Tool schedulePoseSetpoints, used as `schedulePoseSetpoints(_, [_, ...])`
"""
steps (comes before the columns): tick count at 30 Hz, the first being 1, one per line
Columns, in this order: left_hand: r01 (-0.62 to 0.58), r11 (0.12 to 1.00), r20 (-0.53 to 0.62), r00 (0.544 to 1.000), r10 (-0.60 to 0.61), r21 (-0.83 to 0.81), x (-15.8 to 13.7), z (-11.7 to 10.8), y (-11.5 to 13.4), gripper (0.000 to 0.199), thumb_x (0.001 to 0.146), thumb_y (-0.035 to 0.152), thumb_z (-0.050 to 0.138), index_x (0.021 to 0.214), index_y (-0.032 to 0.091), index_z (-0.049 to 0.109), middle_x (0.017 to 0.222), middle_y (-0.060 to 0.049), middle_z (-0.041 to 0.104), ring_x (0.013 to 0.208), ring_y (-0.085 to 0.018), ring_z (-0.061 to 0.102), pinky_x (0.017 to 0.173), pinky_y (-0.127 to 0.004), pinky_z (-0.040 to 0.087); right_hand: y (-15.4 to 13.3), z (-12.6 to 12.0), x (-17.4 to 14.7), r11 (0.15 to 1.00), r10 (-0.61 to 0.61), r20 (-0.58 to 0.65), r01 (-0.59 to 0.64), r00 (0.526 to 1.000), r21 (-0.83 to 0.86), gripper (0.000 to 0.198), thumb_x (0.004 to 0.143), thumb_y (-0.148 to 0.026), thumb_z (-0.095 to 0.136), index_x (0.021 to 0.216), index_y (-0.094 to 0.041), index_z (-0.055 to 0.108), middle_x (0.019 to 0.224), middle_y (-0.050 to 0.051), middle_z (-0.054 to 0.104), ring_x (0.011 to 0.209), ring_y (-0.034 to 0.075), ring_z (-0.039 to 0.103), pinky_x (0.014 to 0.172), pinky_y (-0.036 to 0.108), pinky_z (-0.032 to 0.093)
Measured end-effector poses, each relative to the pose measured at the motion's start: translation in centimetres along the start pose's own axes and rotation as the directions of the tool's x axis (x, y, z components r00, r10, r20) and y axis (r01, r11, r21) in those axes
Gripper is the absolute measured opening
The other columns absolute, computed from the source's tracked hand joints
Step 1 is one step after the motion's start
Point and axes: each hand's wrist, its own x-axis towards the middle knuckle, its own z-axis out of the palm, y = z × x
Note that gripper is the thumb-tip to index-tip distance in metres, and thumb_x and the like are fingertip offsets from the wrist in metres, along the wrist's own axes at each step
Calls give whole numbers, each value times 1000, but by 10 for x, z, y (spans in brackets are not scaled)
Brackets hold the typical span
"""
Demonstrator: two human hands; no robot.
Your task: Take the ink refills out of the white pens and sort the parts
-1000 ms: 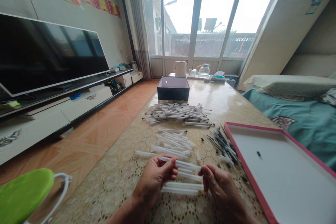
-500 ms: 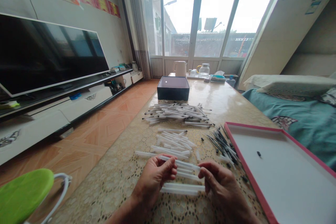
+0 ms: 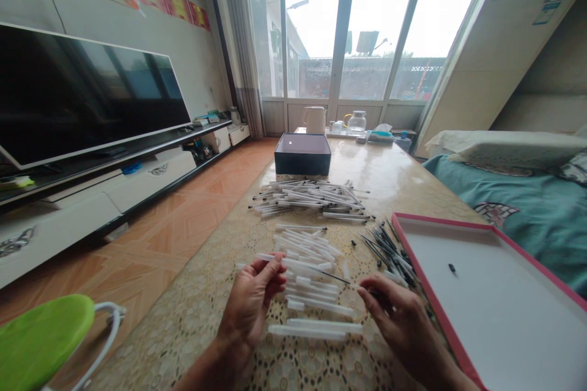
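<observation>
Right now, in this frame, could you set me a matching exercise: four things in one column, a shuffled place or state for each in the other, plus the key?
Things
1. Left hand
2. Pink-rimmed tray
3. Dark box
4. Thin dark rods

Places or states
A. Standing on the table between the tube pile and the beige jug
B. Pinching a translucent tube
C. Heaped just outside a pink edge
D. White inside, with one small black piece lying on it

Pairs: 1-B, 2-D, 3-A, 4-C

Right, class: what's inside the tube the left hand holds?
A dark refill seems partly inside the tube; the left fingers cover one stretch, so nothing shows there.
</observation>
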Motion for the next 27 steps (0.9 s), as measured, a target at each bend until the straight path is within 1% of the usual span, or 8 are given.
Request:
schedulePoseSetpoints(5, [-87, 995, -139, 987, 80, -47, 5, -4, 8, 13, 69, 12, 70, 81, 12, 65, 59, 1, 64, 44, -5, 56, 42, -14, 45, 13, -21, 4, 974, 2, 52, 10, 999, -224, 22, 92, -35, 36, 82, -23, 52, 63, 0, 59, 55, 15, 57, 54, 25, 39])
schedulePoseSetpoints(10, [-24, 970, 159, 987, -15, 241, 1, 1, -4, 22, 64, 25, 74, 79, 12, 66, 60, -1, 65, 45, -9, 56, 38, -17, 43, 17, -24, 7, 714, 185, -197, -270, 963, -646, 16, 89, -31, 40, 79, -23, 49, 56, 1, 62, 52, 23, 65, 42, 25, 32])
schedulePoseSetpoints(13, [-120, 884, 311, 950, -30, 451, -2, 4, -12, 27, 66, 30, 72, 85, 12, 67, 58, -2, 64, 45, -13, 58, 36, -19, 41, 17, -23, 7, 585, 147, -271, -305, 951, -752, 16, 89, -29, 40, 89, -19, 52, 54, 5, 64, 49, 25, 65, 39, 25, 31])
schedulePoseSetpoints(16, [-265, 773, 318, 944, 87, 577, -6, 3, -16, 31, 68, 30, 69, 95, 16, 67, 68, -3, 65, 46, -14, 59, 38, -20, 40, 18, -26, 6, 533, 90, -282, -285, 955, -796, 26, 90, -31, 40, 104, -13, 51, 57, 8, 66, 51, 26, 66, 40, 26, 34])
schedulePoseSetpoints(18, [-348, 714, 304, 932, 196, 607, -7, 2, -16, 32, 67, 28, 69, 98, 19, 68, 82, -5, 67, 43, -12, 58, 40, -21, 40, 17, -27, 6, 555, 86, -288, -286, 954, -781, 27, 88, -31, 42, 107, -15, 51, 62, 8, 68, 53, 26, 66, 41, 27, 35])
schedulePoseSetpoints(21, [-431, 670, 304, 902, 306, 605, -8, 0, -14, 31, 66, 25, 70, 97, 22, 69, 94, -6, 66, 40, -9, 54, 43, -22, 40, 7, -23, 5, 753, 119, -254, -254, 960, -607, 20, 88, -32, 42, 99, -20, 53, 68, 5, 68, 54, 21, 65, 45, 26, 39])
schedulePoseSetpoints(24, [-476, 629, 317, 879, 356, 614, -9, -1, -13, 30, 66, 23, 69, 96, 23, 69, 96, -6, 65, 43, -9, 52, 45, -22, 40, -14, -11, 6, 935, 121, -49, -131, 991, -329, 19, 89, -32, 40, 82, -22, 54, 62, 1, 65, 55, 16, 62, 51, 24, 41])
schedulePoseSetpoints(27, [-491, 585, 324, 870, 372, 645, -9, 0, -13, 26, 70, 24, 66, 96, 23, 68, 93, -5, 64, 44, -10, 51, 46, -23, 39, -32, 1, 17, 960, 73, 119, -38, 990, -278, 17, 88, -27, 42, 76, -22, 53, 63, -1, 63, 59, 15, 61, 54, 22, 40])
